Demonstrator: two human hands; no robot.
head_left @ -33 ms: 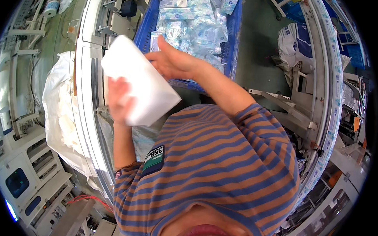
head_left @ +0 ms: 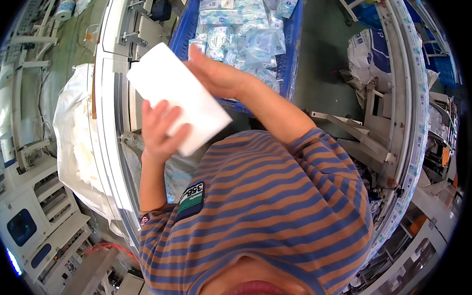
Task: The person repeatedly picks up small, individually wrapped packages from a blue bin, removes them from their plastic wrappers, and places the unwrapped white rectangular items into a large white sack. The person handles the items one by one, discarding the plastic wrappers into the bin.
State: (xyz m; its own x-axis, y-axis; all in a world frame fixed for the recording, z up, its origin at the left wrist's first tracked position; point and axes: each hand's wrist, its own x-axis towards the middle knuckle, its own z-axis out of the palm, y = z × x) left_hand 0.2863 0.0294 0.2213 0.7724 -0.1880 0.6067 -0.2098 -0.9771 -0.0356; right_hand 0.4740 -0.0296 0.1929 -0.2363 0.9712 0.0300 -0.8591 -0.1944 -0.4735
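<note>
A white rectangular stack [head_left: 178, 96], which looks like folded tissue or wipes, is held tilted between my two hands in front of my chest. My left hand [head_left: 161, 129] presses its near left side, fingers spread over the white face. Against the far right side lies my right hand [head_left: 212, 74], its thumb raised and its other fingers partly hidden behind the stack. Beyond the hands is a blue plastic crate [head_left: 290, 61] filled with several soft packs [head_left: 263, 42] in light blue and white wrapping.
On the left a white machine rail [head_left: 116, 143] runs alongside me, with a large white plastic bag [head_left: 73, 110] past it. A metal frame [head_left: 361, 133] juts out on the right, below a white and blue sack [head_left: 369, 56]. A machine with a dark screen [head_left: 21, 228] stands lower left.
The white stack has turned slightly and shows its broad face more. My left hand has shifted right over it, and my right hand has moved a little closer to its edge.
</note>
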